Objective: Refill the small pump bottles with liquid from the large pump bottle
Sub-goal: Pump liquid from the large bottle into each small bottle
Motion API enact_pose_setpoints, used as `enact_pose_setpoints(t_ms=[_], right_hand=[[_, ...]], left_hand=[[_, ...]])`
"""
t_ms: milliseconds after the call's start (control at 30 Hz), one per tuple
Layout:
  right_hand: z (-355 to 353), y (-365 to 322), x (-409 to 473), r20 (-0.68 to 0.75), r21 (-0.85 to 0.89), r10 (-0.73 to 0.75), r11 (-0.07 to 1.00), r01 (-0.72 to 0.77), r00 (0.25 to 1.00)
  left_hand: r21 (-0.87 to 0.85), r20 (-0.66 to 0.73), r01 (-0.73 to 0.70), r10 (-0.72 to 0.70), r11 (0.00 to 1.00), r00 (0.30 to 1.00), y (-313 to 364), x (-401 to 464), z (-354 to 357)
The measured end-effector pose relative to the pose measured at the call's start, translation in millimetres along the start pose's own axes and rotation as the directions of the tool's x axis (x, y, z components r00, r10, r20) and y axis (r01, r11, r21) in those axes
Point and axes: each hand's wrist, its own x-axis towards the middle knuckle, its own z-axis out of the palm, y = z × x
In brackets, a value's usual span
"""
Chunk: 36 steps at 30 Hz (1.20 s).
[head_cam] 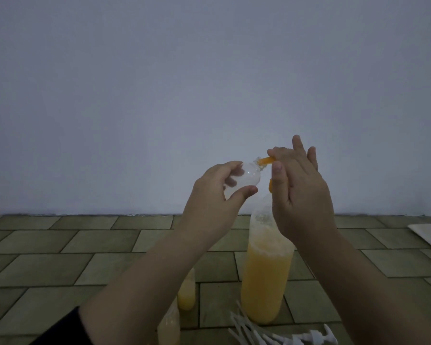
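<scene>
Left hand (217,192) pinches an empty small bottle (234,181) tilted so its mouth meets the orange spout (266,160) of the large bottle (266,275) standing on the tiled floor (60,257), while right hand (301,195), fingers spread, presses the pump, apparently to dispense.

From my feed this looks like a plain room in a home, with the work done low on the floor (60,245), though I can't say which room. The floor is laid in staggered greenish-tan tiles with dark joints. It meets a bare, pale wall (209,83) with nothing on it. The light is dim and bluish. Bottles of orange liquid (264,277) and loose white pump tops (296,338) sit straight on the tiles, which suggests a household chore.
</scene>
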Motion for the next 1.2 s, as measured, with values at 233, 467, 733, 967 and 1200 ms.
enact_pose_setpoints(t_ms=[233,467,733,967,1200], right_hand=[[9.5,3.6,-8.2,-0.022,0.076,0.018,0.997,-0.017,1.000],[-0.6,-1.7,3.9,-0.020,0.046,0.017,0.999,-0.016,1.000],[9.4,1.7,-13.4,-0.029,0.091,0.088,0.992,-0.085,0.996],[2.9,-10.1,-2.9,-0.054,0.055,0.051,0.997,-0.048,0.997],[9.1,-2.5,-13.6,-0.020,0.004,0.039,0.999,-0.039,0.999]], left_hand=[[0.061,0.015,-0.005,0.004,0.998,1.000,-1.5,-4.4,-1.1],[0.090,0.050,-0.026,0.022,0.996,0.998,5.3,7.3,-10.1],[0.129,0.101,-0.030,0.017,0.991,0.995,1.2,4.0,-2.7],[0.144,0.087,-0.063,0.051,0.988,0.995,4.7,10.8,-12.5],[0.182,0.124,-0.052,0.029,0.982,0.992,4.3,5.4,-7.8]])
